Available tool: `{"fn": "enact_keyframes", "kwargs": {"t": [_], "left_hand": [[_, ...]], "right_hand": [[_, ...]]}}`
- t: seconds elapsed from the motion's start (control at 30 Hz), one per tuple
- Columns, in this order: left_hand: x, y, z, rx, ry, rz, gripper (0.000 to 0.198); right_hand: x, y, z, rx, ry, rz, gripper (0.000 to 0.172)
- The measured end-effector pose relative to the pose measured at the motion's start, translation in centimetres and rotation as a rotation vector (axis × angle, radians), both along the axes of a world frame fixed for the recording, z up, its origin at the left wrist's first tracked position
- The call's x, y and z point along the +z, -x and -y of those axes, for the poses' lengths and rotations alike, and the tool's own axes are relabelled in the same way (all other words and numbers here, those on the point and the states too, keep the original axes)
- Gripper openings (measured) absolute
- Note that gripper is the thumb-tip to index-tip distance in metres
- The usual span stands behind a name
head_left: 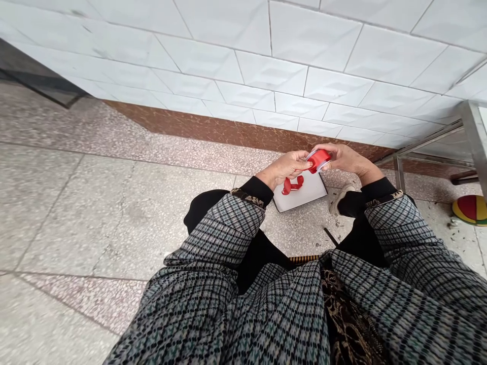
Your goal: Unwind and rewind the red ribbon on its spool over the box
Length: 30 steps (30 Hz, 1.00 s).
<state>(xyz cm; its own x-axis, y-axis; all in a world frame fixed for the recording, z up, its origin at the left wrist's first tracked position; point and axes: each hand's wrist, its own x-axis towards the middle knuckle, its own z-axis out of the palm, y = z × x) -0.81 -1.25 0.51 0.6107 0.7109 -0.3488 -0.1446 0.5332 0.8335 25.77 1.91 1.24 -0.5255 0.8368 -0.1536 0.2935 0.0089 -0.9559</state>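
Observation:
A roll of red ribbon (321, 156) with pale spool rims is held up between my two hands. My right hand (349, 158) grips it from the right side, fingers curled over the rim. My left hand (286, 167) is closed, its thumb and fingers pinching red ribbon at the roll's left edge. Below lies a shallow white box or lid (310, 192) with a dark edge, on the floor. Curled red ribbon (292, 185) shows over it, just under my left hand; whether it joins the roll is hidden.
A white tiled wall (243, 66) with a brown skirting rises close in front. At the right stand a metal frame (399, 172) and a red and yellow ball (470, 210). A dark stick (331, 236) and small scraps lie on the speckled floor (95, 213) near my shoe (341, 198).

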Motion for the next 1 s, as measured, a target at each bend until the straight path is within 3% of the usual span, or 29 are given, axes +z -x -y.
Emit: {"fn": "enact_keyframes", "kwargs": {"t": [0.2, 0.4, 0.57, 0.83, 1.0], "left_hand": [[0.5, -0.5, -0.1, 0.277, -0.139, -0.004, 0.021], [-0.2, 0.1, -0.7, 0.208, -0.163, 0.012, 0.031], [-0.5, -0.5, 0.0, 0.208, -0.136, 0.069, 0.033], [-0.1, -2.2, 0.7, 0.362, -0.094, 0.150, 0.027], [0.0, -1.9, 0.6, 0.249, -0.059, 0.182, 0.041]], "right_hand": [[0.0, -0.9, -0.3, -0.135, 0.059, -0.093, 0.057], [0.6, -1.1, -0.1, -0.145, 0.129, -0.199, 0.065], [0.1, 0.1, 0.3, -0.174, 0.214, -0.330, 0.071], [-0.9, 1.6, 0.5, -0.271, 0.290, -0.476, 0.073], [-1.8, 2.1, 0.7, -0.242, 0.320, -0.537, 0.070]]}}
